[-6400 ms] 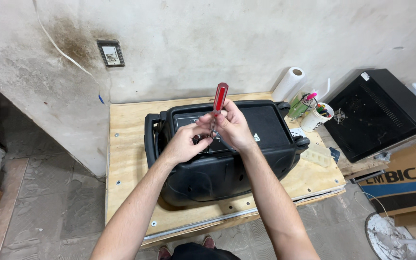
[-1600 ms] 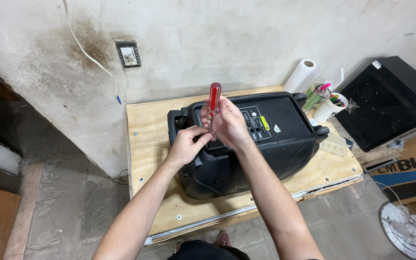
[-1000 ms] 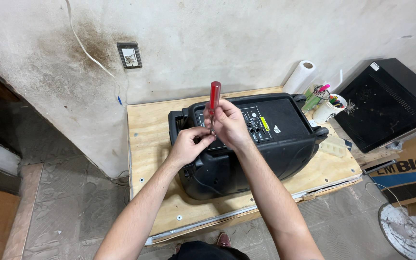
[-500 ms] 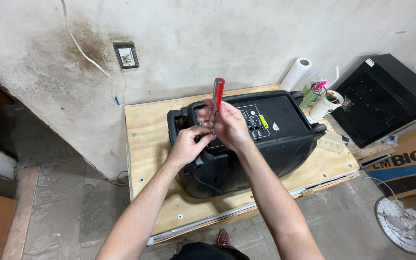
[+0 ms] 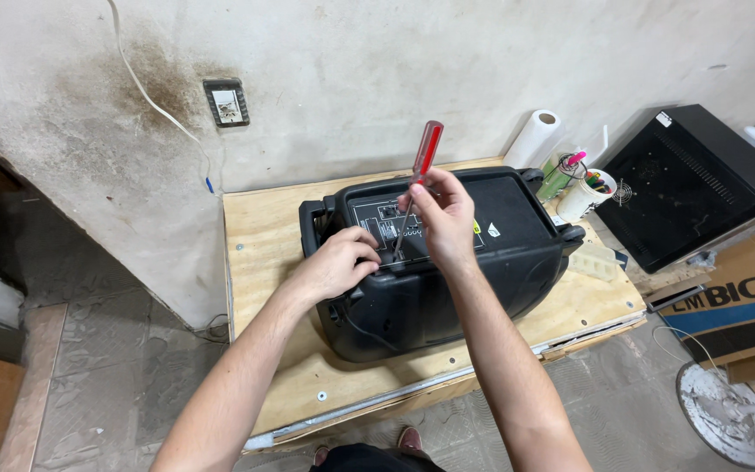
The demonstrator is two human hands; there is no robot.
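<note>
Speaker [image 5: 482, 262] on its back: right hand [image 5: 443, 218] closed around the red screwdriver [image 5: 417, 179], left hand [image 5: 342, 262] at 9 o'clock, fingers curled on the panel; a tilted tip may slip off the screw.

Even, soft light — sharp, edges slightly bowed.

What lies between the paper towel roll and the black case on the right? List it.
In the head view, between the paper towel roll and the black case: a green can and a white cup holding pens.

1 speaker [image 5: 482, 262], 1 screwdriver [image 5: 419, 179], 1 paper roll [image 5: 533, 140], 2 cups [image 5: 580, 197].
</note>
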